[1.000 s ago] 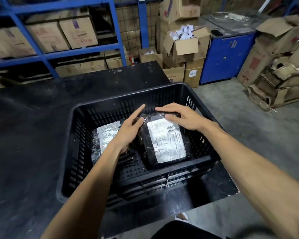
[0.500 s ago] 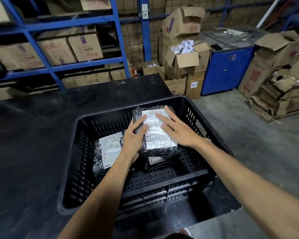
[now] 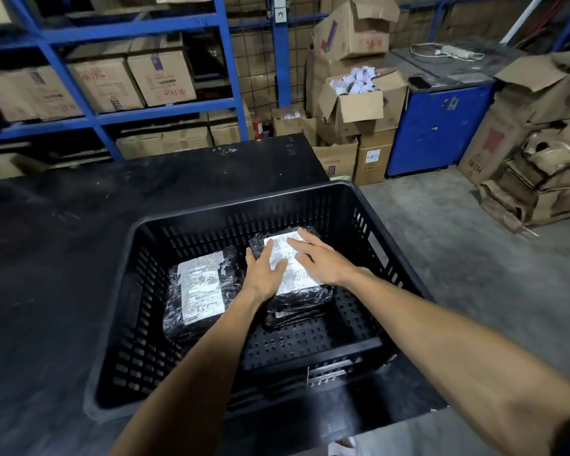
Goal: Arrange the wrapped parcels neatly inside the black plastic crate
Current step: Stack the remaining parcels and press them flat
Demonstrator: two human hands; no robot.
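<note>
Lowered since before, both hands (image 3: pixel 293 264) press flat a white-labelled parcel (image 3: pixel 297 281); print illegible.

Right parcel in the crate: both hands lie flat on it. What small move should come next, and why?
Probably lift both hands off it. The left hand and right hand lie open on the right parcel, which sits level on another parcel beneath it, beside the left parcel in the crate. It looks settled, so pressing more adds little.
</note>
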